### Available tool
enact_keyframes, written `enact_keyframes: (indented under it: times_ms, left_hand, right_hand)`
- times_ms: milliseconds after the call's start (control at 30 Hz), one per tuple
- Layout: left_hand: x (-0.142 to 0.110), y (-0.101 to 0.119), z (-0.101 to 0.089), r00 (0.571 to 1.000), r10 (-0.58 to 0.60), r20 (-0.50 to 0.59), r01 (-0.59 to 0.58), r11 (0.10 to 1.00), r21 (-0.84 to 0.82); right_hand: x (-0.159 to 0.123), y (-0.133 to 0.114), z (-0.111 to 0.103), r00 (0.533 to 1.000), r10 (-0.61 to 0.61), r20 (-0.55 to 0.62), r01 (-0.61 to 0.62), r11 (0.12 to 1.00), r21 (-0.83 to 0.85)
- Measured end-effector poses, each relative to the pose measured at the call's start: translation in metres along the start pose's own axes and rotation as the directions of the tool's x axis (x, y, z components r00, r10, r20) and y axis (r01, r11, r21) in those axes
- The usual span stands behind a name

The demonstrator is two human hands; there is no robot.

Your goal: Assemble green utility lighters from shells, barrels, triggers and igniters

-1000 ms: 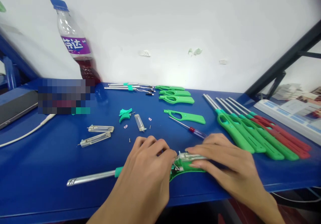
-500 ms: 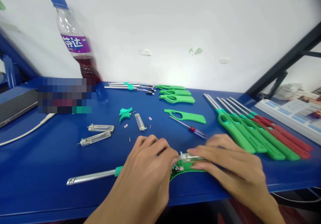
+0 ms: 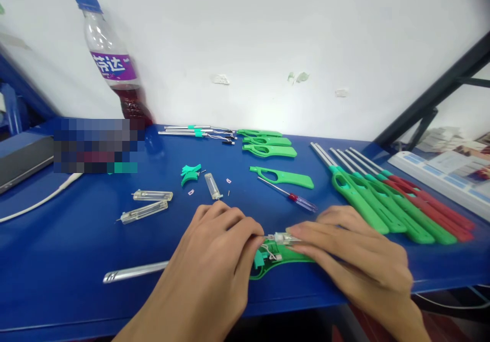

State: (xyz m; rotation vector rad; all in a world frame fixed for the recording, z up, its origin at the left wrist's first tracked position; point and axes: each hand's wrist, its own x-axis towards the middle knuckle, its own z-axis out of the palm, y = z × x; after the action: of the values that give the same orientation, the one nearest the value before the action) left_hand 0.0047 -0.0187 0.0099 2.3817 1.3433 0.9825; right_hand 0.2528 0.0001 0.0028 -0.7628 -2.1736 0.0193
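At the table's front, an opened green lighter handle shell (image 3: pixel 293 255) lies with a teal trigger piece (image 3: pixel 260 258) and white wires (image 3: pixel 272 253) inside. My right hand (image 3: pixel 352 255) grips a clear fuel tank (image 3: pixel 283 238) over the shell, thumb and fingers on its sides. Thumb and forefinger of my left hand (image 3: pixel 218 255) pinch at the thin tip off the tank's valve end, by a small pinkish clip (image 3: pixel 271 237); what they hold is too small to make out. A silver lighter tube (image 3: pixel 133 271) sticks out left from behind my left hand.
Spare clear tanks (image 3: pixel 144 212), teal triggers (image 3: pixel 190 174) and a screwdriver (image 3: pixel 302 201) lie beyond my hands. Green half shells (image 3: pixel 283 177) and metal tubes (image 3: pixel 179 133) are farther back. Assembled lighters (image 3: pixel 360 201) line the right. A drink bottle (image 3: pixel 115 66) stands at back left.
My left hand has drawn slightly left from the tank's end, uncovering the pinkish clip, the teal trigger and the white wires. My right hand keeps its hold on the tank.
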Motion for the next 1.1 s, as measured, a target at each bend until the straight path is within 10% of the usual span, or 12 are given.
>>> enact_keyframes:
  times_ms: [1100]
  left_hand:
    - [-0.001,0.006,0.014,0.997,0.019,-0.071,-0.028,0.992,-0.125]
  right_hand:
    - [0.000,-0.001,-0.001,0.997,-0.058,-0.056,0.060,0.997,0.040]
